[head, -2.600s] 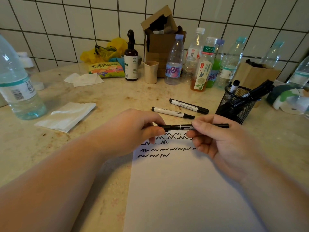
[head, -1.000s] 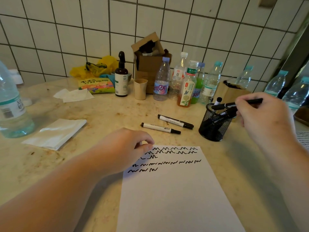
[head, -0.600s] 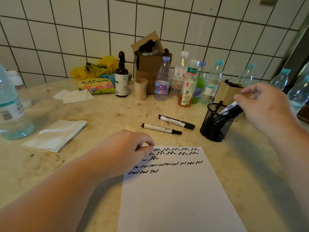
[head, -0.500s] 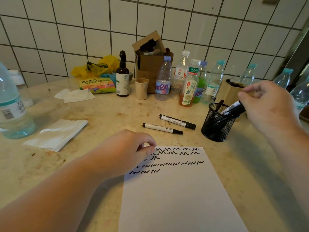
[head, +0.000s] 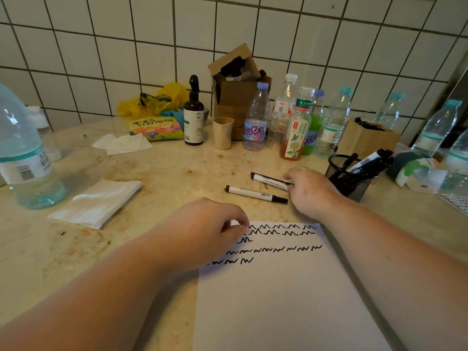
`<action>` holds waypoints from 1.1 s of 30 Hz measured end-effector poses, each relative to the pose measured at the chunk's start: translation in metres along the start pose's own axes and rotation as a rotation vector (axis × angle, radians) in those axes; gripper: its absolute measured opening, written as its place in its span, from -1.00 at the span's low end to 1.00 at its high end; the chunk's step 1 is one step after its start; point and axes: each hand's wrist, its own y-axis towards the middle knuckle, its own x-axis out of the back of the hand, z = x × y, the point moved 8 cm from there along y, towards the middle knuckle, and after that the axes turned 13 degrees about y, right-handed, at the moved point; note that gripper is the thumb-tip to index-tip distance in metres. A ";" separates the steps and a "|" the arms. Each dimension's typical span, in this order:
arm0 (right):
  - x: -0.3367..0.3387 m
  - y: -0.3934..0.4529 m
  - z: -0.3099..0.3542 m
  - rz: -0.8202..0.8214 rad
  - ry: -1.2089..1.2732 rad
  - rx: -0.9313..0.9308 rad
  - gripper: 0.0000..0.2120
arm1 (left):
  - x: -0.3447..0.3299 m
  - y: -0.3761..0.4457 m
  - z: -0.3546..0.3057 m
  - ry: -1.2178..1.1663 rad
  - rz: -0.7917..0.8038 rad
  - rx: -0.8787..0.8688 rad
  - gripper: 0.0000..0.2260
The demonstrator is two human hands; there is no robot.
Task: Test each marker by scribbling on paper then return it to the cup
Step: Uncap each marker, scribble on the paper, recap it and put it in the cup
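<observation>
Two white-barrelled markers with black caps lie side by side on a mottled stone counter (head: 177,178), just beyond the far edge of a sheet of paper (head: 278,300) that carries five rows of black scribbles along its top. The right hand (head: 310,191) reaches across the paper's far right corner and covers the right end of the farther marker (head: 269,181); the fingers curl down over that end, though whether they grip it or only touch it cannot be told from this angle. The nearer marker (head: 255,194) lies free, just left of the hand. The left hand (head: 202,231) rests on the paper's far left corner, fingers loosely curled, with nothing in its grasp. To the right of the reaching hand stands a black mesh cup (head: 350,182), several markers leaning out of it toward the right. A row of plastic bottles (head: 255,122) lines the tiled wall at the far side, beside an open cardboard box (head: 235,92), a dark spray bottle (head: 193,115) and a small beige tumbler (head: 222,133). At the left edge stands a large water bottle (head: 22,153), with a folded white tissue (head: 98,202) lying flat near it.
</observation>
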 end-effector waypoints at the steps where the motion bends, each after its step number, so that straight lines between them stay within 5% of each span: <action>1: -0.004 0.003 0.000 0.017 -0.004 -0.017 -0.58 | 0.000 0.000 0.000 -0.005 0.001 -0.004 -0.83; 19: 0.002 -0.007 -0.001 0.036 0.232 -0.058 -0.78 | 0.003 -0.003 -0.001 -0.041 -0.009 -0.014 -0.83; 24: 0.036 -0.056 0.012 -0.037 0.560 -0.065 -0.87 | 0.004 -0.004 -0.001 -0.077 -0.017 -0.002 -0.83; 33: 0.003 -0.133 0.020 0.142 1.268 -0.072 -0.81 | 0.008 -0.005 -0.009 -0.277 -0.011 -0.011 -0.82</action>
